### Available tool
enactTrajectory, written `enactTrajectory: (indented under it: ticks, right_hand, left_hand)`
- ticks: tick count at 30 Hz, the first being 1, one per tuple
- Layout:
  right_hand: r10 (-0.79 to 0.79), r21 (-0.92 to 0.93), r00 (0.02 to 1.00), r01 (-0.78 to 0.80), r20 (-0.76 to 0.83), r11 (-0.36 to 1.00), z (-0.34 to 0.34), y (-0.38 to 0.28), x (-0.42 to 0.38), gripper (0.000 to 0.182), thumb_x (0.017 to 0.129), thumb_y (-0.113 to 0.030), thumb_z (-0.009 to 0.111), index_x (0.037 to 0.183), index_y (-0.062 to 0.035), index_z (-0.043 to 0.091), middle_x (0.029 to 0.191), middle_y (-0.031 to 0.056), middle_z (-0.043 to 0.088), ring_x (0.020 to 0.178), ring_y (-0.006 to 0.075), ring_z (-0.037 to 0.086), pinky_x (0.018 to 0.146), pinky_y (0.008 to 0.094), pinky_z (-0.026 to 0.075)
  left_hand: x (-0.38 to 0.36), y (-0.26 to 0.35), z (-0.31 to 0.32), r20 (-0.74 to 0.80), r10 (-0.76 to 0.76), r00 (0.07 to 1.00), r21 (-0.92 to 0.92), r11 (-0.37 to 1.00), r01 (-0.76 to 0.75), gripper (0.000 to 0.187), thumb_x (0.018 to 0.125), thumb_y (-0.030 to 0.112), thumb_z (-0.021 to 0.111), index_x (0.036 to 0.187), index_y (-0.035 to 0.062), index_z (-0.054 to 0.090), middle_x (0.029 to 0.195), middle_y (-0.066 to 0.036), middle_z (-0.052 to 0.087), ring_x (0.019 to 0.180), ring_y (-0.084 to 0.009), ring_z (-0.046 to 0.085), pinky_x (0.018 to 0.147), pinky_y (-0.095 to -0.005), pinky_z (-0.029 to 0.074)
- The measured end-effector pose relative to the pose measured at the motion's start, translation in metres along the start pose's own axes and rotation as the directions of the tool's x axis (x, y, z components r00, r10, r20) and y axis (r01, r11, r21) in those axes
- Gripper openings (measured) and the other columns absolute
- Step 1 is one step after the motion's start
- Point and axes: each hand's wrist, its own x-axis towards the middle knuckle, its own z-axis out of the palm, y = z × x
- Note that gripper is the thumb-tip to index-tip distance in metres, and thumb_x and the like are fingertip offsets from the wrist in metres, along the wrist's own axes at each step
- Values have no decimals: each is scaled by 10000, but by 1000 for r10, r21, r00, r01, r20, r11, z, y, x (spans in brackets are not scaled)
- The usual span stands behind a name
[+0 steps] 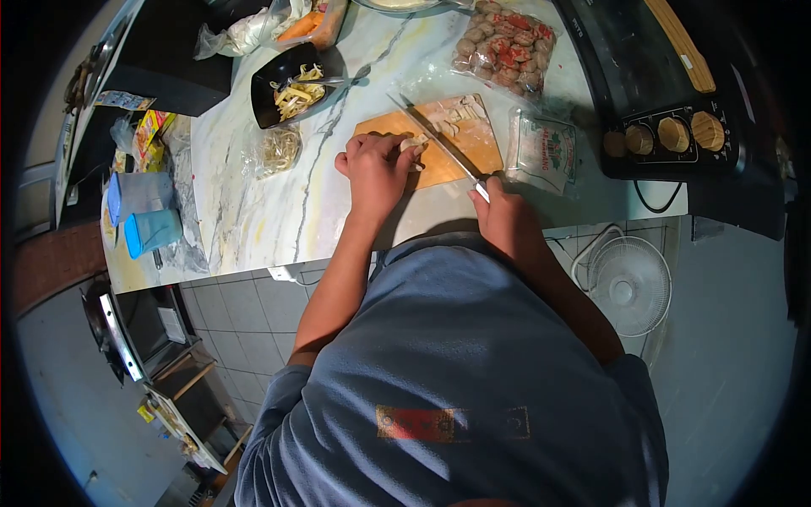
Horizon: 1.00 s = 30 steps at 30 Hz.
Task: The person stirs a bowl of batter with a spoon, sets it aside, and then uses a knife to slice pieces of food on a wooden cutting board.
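Note:
A wooden cutting board (pixel 460 156) lies on the marble-patterned table. My right hand (pixel 507 211) is wrapped round the handle of a long knife (pixel 448 145), whose blade slants up and left across the board. On the board's left part, my left hand (pixel 377 169) has its fingers bent over a pale piece of food (pixel 412 145), holding it beside the blade. Cut pale slices (pixel 460 112) lie near the board's upper right corner. What the piece is cannot be made out.
Right of the board lies a white printed packet (pixel 542 152); behind it, a bag of meatballs (pixel 505 49). A black bowl (pixel 266 95) with a utensil and a noodle bag (pixel 274 150) sit left. An oven (pixel 676 139) stands right, blue-lidded containers (pixel 152 230) far left.

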Motion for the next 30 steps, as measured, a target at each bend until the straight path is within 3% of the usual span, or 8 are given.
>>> enactTrajectory:
  ticks: [30]
  right_hand:
    - [73, -7, 976, -73, 206, 997, 5, 3, 9, 305, 970, -285, 540, 980, 11, 467, 759, 266, 652, 765, 455, 654, 670, 525, 524]
  left_hand:
    - [1, 2, 1, 16, -31, 999, 11, 999, 31, 244, 752, 324, 788, 882, 118, 768, 738, -28, 647, 943, -227, 540, 824, -411, 272]
